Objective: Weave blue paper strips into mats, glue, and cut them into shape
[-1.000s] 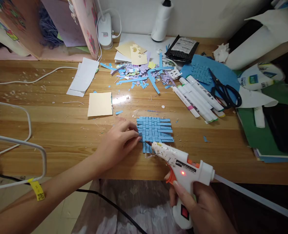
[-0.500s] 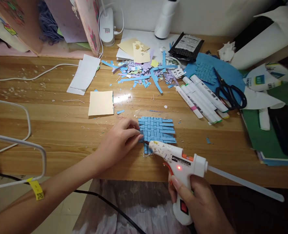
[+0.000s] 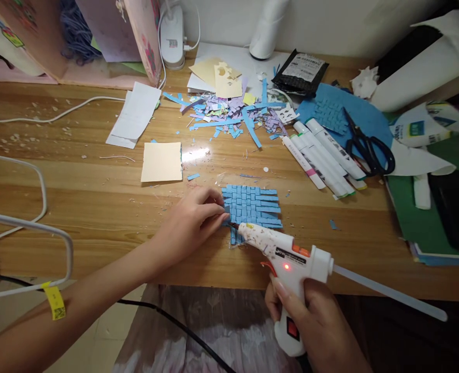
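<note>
A woven mat of blue paper strips (image 3: 250, 204) lies near the table's front edge, with loose strip ends on its right side. My left hand (image 3: 198, 215) pinches a blue strip at the mat's left edge between thumb and fingers. A white glue gun (image 3: 268, 241) is in my right hand (image 3: 311, 316), which wraps round its handle. The gun's dark nozzle points left and reaches the mat's lower left part, close to my left fingertips. Its red light is lit, and a clear glue stick (image 3: 388, 292) sticks out of the back.
Paper scraps (image 3: 229, 111) are heaped at the back, beside a black packet (image 3: 300, 72). White markers (image 3: 323, 155) and black scissors (image 3: 369, 147) lie to the right. A cream paper square (image 3: 161, 162) is left of the mat. A white metal frame (image 3: 68, 248) stands at the left.
The view has shifted slightly. My right index finger has moved away from the gun's red trigger. My left hand keeps its pinch at the mat's edge.
</note>
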Tool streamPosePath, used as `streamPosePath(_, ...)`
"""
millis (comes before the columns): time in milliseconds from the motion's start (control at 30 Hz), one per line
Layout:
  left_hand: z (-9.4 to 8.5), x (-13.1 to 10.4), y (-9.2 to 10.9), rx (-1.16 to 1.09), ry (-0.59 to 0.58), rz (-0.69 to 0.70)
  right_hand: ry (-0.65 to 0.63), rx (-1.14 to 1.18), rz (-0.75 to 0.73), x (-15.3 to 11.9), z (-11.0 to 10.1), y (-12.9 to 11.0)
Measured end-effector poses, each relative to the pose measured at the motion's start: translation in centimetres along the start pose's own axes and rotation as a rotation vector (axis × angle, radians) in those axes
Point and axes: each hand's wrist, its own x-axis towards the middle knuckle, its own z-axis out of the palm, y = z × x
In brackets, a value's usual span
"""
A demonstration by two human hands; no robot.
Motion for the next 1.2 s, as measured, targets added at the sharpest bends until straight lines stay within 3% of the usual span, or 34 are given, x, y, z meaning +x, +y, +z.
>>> streamPosePath(167, 0.0, 0.0, 0.0, -0.006, 0.007, 0.001, 0.035, 0.016, 0.003, -0.2, 0.0, -0.5)
streamPosePath(600, -0.1, 0.0, 0.0, -0.028, 0.007, -0.004, -0.046, -0.014, -0.028, -0.1, -0.2, 0.0)
streamPosePath(800, -0.1, 0.1, 0.1, -0.017, 0.005, -0.009, 0.043, 0.056, -0.022, -0.3, 0.0, -0.1)
streamPosePath(1000, -0.1, 0.0, 0.1, 0.005, 0.016, 0.002, 0.079, -0.046, -0.054, -0.1, 0.1, 0.8)
streamPosePath(1200, -0.1, 0.0, 0.0, 0.007, 0.024, 0.013, 0.040, -0.058, -0.029, 0.1, 0.3, 1.2)
